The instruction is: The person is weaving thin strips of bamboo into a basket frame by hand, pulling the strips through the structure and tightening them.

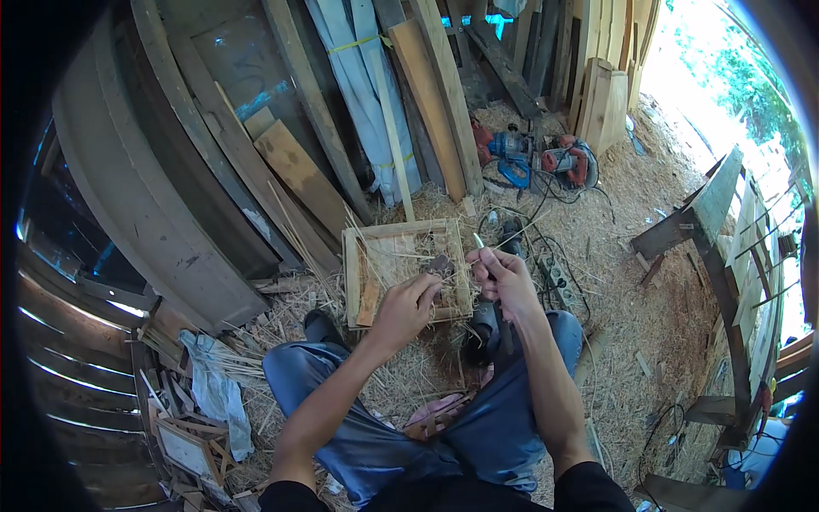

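Note:
My right hand (509,282) is closed round a slim tool that looks like a knife. Its pale tip (479,241) sticks out past my thumb, and a dark length shows below the hand. My left hand (405,309) is held over a shallow wooden box (351,282), fingers pinched together; what they hold, if anything, is hidden. Just beyond those fingertips is a small dark brown piece (441,264), whose kind I cannot make out. Thin pale strips of wood lie across the box.
Wood shavings cover the ground. Boards (300,175) and old panels lean at the left and back. Red and blue power tools (512,158) with cords lie beyond the box. Right of my hand is a power strip (559,286); a wooden frame (735,282) stands farther right.

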`<state>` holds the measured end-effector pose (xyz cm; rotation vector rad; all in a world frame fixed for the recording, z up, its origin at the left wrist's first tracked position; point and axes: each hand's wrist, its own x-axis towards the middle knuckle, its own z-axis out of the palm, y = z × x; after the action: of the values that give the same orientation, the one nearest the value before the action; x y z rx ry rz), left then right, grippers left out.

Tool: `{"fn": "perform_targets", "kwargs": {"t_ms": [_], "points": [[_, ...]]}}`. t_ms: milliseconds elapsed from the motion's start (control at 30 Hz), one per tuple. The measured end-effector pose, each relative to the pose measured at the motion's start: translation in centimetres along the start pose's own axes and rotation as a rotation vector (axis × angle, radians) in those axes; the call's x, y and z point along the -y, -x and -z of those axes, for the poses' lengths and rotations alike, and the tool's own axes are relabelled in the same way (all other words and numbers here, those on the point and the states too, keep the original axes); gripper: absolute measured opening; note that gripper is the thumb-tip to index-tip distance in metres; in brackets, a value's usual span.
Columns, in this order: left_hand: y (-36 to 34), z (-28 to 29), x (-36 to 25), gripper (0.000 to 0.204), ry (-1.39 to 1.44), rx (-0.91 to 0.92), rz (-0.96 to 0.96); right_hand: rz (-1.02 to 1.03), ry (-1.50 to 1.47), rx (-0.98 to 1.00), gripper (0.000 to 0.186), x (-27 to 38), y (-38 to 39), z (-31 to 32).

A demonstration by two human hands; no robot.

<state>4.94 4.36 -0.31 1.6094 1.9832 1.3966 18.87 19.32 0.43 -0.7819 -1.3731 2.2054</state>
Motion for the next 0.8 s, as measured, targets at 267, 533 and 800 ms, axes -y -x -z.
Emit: {"fn": "perform_targets", "kwargs": {"t_ms": [267, 533, 800], "points": [[0.8, 1.0, -0.1, 0.012, 0.006, 0.050, 0.015, 0.042, -0.038, -0.061, 0.030, 1.1, 0.1, 2.1], [2.0, 2.1, 0.6, 0.012, 0.002, 0.063, -0.027, 0.018, -0.022, -0.175, 0.030, 1.9, 0.2, 4.4], [3.5, 4.7, 3.2, 0.013, -0.100, -0.056, 0.141, 0.235, -0.063, -0.406, 0.029, 3.0, 0.4, 8.4]]}}
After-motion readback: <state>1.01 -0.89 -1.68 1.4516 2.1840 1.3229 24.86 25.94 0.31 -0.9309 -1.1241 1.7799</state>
